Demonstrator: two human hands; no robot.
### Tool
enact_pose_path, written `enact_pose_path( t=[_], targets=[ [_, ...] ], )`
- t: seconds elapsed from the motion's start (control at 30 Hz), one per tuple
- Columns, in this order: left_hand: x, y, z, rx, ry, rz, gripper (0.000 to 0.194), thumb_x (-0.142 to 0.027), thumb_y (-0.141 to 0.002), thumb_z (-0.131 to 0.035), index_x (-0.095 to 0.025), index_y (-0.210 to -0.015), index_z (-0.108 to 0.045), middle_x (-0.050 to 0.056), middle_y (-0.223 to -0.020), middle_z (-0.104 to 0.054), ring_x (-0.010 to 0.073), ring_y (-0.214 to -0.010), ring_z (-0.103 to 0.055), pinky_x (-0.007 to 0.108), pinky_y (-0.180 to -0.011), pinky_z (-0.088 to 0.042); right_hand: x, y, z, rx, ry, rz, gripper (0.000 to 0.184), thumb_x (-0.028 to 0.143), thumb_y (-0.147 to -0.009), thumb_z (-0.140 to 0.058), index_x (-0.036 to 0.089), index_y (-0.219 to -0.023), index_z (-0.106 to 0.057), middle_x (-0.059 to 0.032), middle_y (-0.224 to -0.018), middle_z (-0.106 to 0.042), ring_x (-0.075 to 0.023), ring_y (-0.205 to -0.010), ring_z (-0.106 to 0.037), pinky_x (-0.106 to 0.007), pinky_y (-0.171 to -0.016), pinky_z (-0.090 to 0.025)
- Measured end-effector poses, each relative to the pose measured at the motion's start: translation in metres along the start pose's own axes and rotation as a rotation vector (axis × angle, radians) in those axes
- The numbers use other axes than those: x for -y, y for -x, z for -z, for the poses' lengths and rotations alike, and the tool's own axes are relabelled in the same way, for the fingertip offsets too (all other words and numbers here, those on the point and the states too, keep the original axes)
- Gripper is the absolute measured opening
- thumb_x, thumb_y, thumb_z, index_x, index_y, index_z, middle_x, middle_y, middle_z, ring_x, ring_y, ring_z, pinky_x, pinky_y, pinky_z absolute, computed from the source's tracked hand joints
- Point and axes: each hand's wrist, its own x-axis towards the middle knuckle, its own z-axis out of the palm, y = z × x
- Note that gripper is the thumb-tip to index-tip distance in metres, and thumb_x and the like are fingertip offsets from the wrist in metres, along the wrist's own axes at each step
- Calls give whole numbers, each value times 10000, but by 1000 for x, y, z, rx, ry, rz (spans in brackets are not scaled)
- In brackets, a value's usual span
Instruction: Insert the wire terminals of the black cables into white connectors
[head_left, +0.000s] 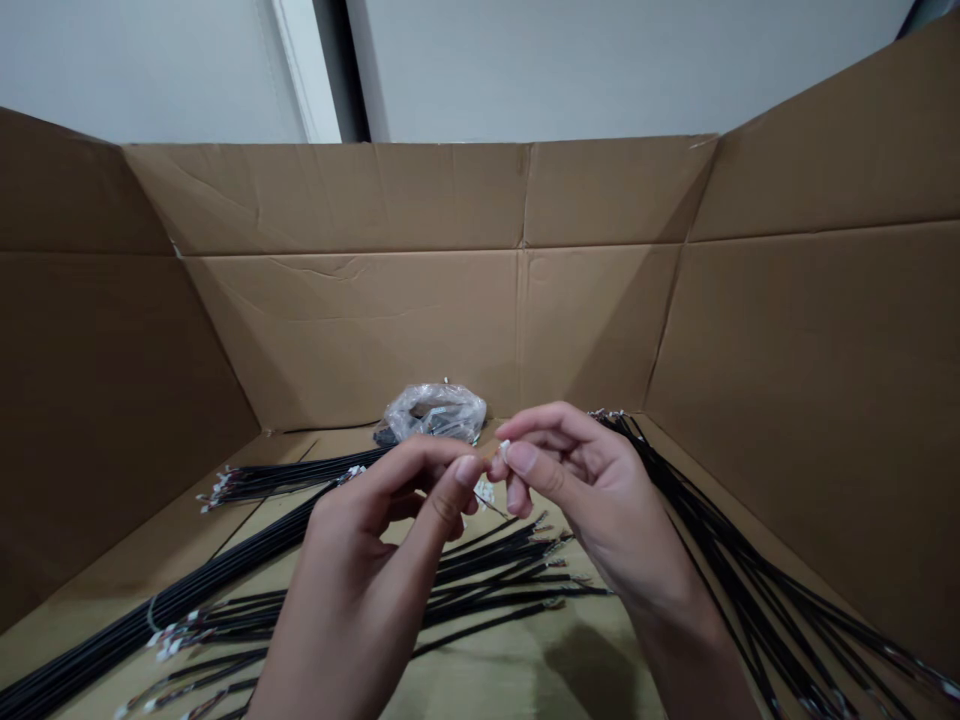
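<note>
In the middle of the view my two hands meet, fingertips almost touching. Between the thumb and index finger of my right hand (600,490) sits a small white plug connector (505,449). My left hand (367,560) is closed in a pinch right beside it, seemingly on a thin wire that is mostly hidden by the fingers. Below the hands lie several black cables (499,602) with stripped, coloured wire ends pointing right. A few loose white connectors (484,492) rest on the cardboard just behind the left fingertips.
Cardboard walls (420,320) enclose the work surface at the back and both sides. A clear plastic bag (439,410) stands against the back wall. Bundles of black cable lie at left (202,590), back left (285,480) and right (720,545), several with white connectors.
</note>
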Motion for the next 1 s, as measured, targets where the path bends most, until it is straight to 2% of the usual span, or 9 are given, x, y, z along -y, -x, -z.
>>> enact_pose_path(
  t=[0.27, 0.43, 0.63, 0.8, 1.0],
  targets=[
    [-5, -1, -3, -3, 7, 20, 164, -365, -973, -678, -312, -894, -811, -57, -723, -704, 95, -653, -597, 114, -578, -474, 2, -1, -5, -21, 73, 2, 51, 230, -895, -794, 216, -852, -771, 37, -649, -700, -97, -575, -663, -228, -587, -566],
    [-5, -1, -4, -14, 23, -20, 128, -327, -953, -699, -316, -894, -812, -70, -737, -741, 86, -630, -615, 122, -579, -479, 1, 0, -5, -43, 104, 54, 43, 214, -883, -802, 222, -843, -788, 43, -664, -718, -73, -558, -669, -182, -563, -559],
    [-2, -2, -7, -77, 27, -51, 122, -314, -954, -700, -314, -907, -813, -58, -820, -777, 109, -708, -705, 167, -639, -523, 2, 4, -8, -88, 157, 117, 83, 154, -887, -774, 233, -889, -800, 58, -721, -750, -37, -574, -681, -116, -589, -573],
    [-2, -1, -10, -124, 9, -104, 138, -279, -955, -700, -321, -854, -784, -88, -771, -759, 86, -654, -661, 160, -598, -488, 2, 5, -11, -129, 141, 126, 105, 141, -869, -794, 220, -814, -752, 83, -682, -725, -19, -556, -679, -75, -571, -559],
    [-2, 2, -11, -152, -52, -134, 160, -249, -973, -687, -324, -855, -766, -98, -761, -726, 87, -655, -606, 180, -576, -449, 4, 5, -14, -144, 173, 152, 109, 128, -864, -791, 221, -814, -764, 80, -696, -761, -15, -552, -675, -64, -562, -554]
  ],
)
